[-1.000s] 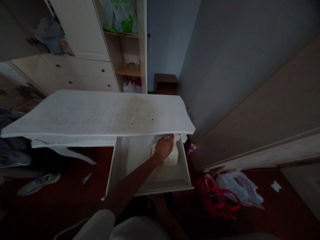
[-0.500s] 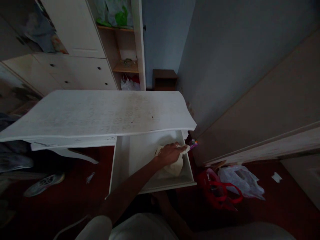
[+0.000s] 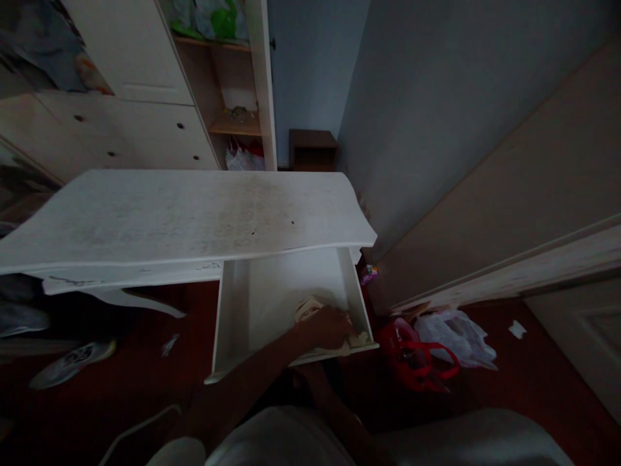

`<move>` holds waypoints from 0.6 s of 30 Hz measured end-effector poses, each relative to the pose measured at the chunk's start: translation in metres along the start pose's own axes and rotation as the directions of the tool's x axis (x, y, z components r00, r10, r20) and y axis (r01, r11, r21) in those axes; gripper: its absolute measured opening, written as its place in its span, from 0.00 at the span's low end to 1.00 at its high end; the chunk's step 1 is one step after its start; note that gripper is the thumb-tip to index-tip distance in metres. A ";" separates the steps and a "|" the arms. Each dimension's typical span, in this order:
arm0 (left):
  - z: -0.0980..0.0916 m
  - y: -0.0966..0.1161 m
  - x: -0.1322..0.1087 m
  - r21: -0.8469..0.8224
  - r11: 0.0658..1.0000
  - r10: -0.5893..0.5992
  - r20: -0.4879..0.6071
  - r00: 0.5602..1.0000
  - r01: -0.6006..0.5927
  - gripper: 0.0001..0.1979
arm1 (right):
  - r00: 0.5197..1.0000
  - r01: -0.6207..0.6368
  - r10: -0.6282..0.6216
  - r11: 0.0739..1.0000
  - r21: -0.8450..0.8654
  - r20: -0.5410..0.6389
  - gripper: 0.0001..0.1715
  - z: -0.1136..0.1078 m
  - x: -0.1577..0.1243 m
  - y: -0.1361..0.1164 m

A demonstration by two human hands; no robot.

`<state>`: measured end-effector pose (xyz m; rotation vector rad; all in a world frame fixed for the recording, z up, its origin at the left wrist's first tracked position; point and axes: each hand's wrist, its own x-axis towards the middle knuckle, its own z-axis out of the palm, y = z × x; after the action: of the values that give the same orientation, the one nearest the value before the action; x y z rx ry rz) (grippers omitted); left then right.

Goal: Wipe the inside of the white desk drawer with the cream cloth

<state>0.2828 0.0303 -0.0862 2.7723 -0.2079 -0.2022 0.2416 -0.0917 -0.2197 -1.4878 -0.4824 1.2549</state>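
My left hand [image 3: 326, 327] reaches into the open white drawer [image 3: 233, 310] of a white desk [image 3: 184, 217]. Its fingers are closed on a crumpled cream cloth [image 3: 307, 307] and press it against the drawer's bottom at the front right corner. Part of the cloth sticks out under my fingers by the front edge. My right hand does not show; a dark limb below the drawer front is too dim to make out.
A red bag [image 3: 417, 362] and a white plastic bag [image 3: 456, 336] lie on the dark red floor to the right. A large board [image 3: 509, 213] leans on the wall. A shoe [image 3: 72, 362] lies left; a wardrobe with shelves [image 3: 233, 123] stands behind.
My left hand has dragged the cloth from the back right of the drawer toward me, down to the front right corner. The view has shifted slightly.
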 end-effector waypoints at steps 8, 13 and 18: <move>0.013 -0.029 -0.077 0.065 0.941 -0.331 -0.035 0.943 0.333 0.19 | 0.997 -0.075 0.079 0.988 0.138 -0.024 0.25 0.002 -0.008 -0.008; 0.009 -0.030 -0.120 0.147 0.777 -0.577 -0.222 0.786 0.612 0.38 | 0.999 -0.038 0.041 0.986 0.164 -0.012 0.23 0.000 -0.009 -0.004; 0.008 -0.027 -0.143 0.126 0.524 -0.830 -0.148 0.538 0.842 0.41 | 1.000 -0.026 0.027 0.993 0.118 -0.006 0.24 -0.004 -0.009 0.002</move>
<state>0.1449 0.0771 -0.0868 2.7939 1.2456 -0.3270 0.2411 -0.1014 -0.2176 -1.4027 -0.3786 1.2765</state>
